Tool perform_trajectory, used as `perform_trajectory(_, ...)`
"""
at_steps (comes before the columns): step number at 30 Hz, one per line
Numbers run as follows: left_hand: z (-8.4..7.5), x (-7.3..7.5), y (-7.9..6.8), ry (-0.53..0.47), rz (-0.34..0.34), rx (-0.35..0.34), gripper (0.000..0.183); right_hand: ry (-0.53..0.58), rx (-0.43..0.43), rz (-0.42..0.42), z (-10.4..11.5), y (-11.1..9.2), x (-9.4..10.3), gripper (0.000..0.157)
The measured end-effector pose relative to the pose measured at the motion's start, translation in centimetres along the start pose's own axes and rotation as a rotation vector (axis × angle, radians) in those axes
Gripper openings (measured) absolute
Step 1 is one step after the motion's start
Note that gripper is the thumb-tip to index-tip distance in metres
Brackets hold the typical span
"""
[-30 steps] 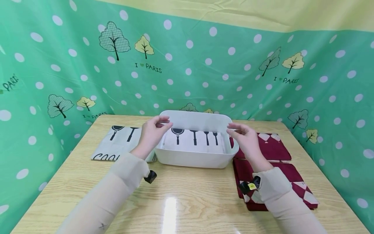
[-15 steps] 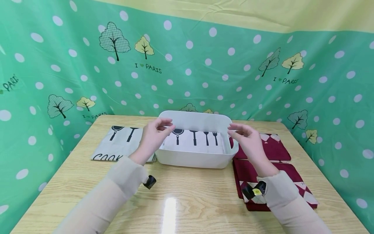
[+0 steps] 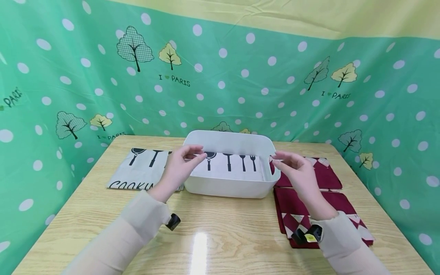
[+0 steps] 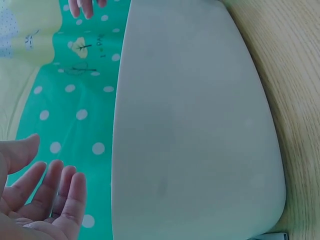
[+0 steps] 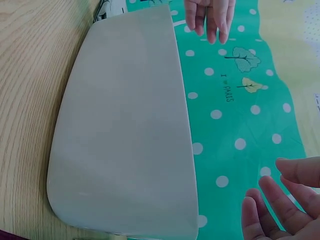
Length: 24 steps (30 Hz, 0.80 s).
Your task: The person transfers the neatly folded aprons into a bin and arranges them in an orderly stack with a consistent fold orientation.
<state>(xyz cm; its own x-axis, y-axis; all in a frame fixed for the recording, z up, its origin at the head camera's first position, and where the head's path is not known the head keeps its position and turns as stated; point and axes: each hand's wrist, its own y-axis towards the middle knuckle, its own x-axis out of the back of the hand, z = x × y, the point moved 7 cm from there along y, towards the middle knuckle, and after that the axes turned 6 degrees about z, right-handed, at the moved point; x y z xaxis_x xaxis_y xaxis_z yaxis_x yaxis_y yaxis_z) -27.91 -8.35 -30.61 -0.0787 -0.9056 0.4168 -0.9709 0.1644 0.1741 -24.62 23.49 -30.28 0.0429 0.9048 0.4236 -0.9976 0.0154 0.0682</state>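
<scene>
A white plastic basket [image 3: 228, 188] with handle cutouts stands in the middle of the table. Inside it lies a folded white cloth [image 3: 220, 170] printed with black kitchen utensils. My left hand [image 3: 180, 164] hovers over the basket's left end, fingers loosely bent and holding nothing. At the right end, my right hand [image 3: 297, 173] floats above the rim with thumb and fingers apart, also holding nothing. The left wrist view shows the left hand [image 4: 45, 195] beside the basket's front wall [image 4: 190, 125]; the right wrist view shows the right hand [image 5: 282, 205] likewise apart from the wall.
To the left lies a folded grey-white cloth [image 3: 137, 172] with utensil prints and lettering. On the right are folded dark red cloths, one farther back [image 3: 323, 175] and one nearer [image 3: 333, 202]. A green dotted curtain [image 3: 220, 95] hangs behind the wooden table [image 3: 233, 236].
Both hands have drawn slightly back toward the person and lower, the right one also a little to the right. The basket and cloths stay where they were.
</scene>
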Motion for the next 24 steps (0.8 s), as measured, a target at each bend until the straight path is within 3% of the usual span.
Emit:
perform_trajectory(9, 0.0, -0.1, -0.7, -0.025, 0.003, -0.012, 0.034, 0.012, 0.038, -0.026, -0.1, -0.7, 0.6, 0.041)
perform_trajectory(24, 0.0, -1.0, -1.7, -0.037, 0.006, -0.057, 0.027, -0.016, 0.007, -0.026, -1.2, -2.0, 2.0, 0.043)
